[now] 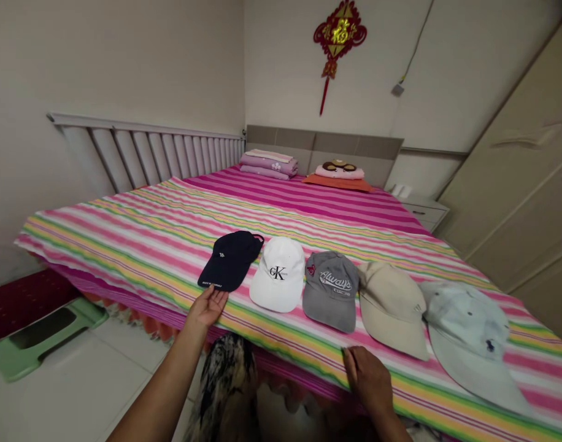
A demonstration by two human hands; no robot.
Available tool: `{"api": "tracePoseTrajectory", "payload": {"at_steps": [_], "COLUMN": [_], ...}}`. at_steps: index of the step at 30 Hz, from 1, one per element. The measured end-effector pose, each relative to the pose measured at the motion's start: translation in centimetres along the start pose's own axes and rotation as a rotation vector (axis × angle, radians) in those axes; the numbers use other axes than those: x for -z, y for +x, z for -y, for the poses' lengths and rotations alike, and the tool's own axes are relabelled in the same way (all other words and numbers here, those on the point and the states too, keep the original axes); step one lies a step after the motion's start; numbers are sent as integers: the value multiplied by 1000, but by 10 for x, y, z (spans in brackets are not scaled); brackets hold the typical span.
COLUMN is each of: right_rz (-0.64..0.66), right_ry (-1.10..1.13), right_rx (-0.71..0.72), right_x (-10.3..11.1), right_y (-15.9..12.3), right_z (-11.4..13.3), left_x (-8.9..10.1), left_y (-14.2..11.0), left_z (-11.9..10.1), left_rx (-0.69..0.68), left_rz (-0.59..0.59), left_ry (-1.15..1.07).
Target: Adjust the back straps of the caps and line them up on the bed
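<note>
Several caps lie in a row near the front edge of a striped bed [138, 227]: a navy cap [230, 259], a white cap [279, 274], a grey cap [332, 290], a beige cap [391, 307] and a pale blue cap [469, 334]. My left hand [207, 306] is open, palm up, with its fingertips at the brim of the navy cap. My right hand [367, 377] rests flat on the sheet in front of the grey and beige caps, fingers stretched out, holding nothing.
Folded bedding [268, 164] and a pillow [340, 175] lie at the headboard. A nightstand [423, 209] and wardrobe [520, 178] stand on the right. A green stool [42, 334] sits on the floor at left. A railing [147, 150] runs along the wall.
</note>
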State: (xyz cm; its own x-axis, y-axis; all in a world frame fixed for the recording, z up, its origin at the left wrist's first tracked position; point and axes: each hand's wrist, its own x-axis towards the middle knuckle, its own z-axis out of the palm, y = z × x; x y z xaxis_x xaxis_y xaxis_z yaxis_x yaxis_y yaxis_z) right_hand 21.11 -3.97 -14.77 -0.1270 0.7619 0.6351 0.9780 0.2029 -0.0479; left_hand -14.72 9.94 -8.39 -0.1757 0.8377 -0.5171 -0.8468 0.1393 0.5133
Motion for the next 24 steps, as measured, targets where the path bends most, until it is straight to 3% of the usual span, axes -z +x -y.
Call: {"api": "tracePoseTrajectory", "payload": {"at_steps": [5, 10, 15, 17, 19, 22, 24], "right_rz": [38, 105, 209, 250, 232, 89, 94], "right_ry": [115, 346, 789, 1517, 1915, 2092, 2129], "right_rx": [-107, -256, -286, -405, -491, -778, -946], "right_x": [1, 12, 50, 70, 87, 103, 109], "right_y": [1, 16, 65, 85, 98, 99, 93], "right_z": [1, 8, 47, 66, 77, 76, 68], "left_x": [-20, -20, 0, 7, 15, 24, 26], "left_y": [-22, -55, -94, -112, -128, -139, -138], "left_z": [-19, -17, 40, 71, 96, 118, 123], "left_rx": [-148, -209, -4, 141, 253, 414, 486], "left_rz": [72, 325, 710, 828, 910, 980, 1014], "left_ry": [-107, -233, -163, -96, 5, 214, 331]}}
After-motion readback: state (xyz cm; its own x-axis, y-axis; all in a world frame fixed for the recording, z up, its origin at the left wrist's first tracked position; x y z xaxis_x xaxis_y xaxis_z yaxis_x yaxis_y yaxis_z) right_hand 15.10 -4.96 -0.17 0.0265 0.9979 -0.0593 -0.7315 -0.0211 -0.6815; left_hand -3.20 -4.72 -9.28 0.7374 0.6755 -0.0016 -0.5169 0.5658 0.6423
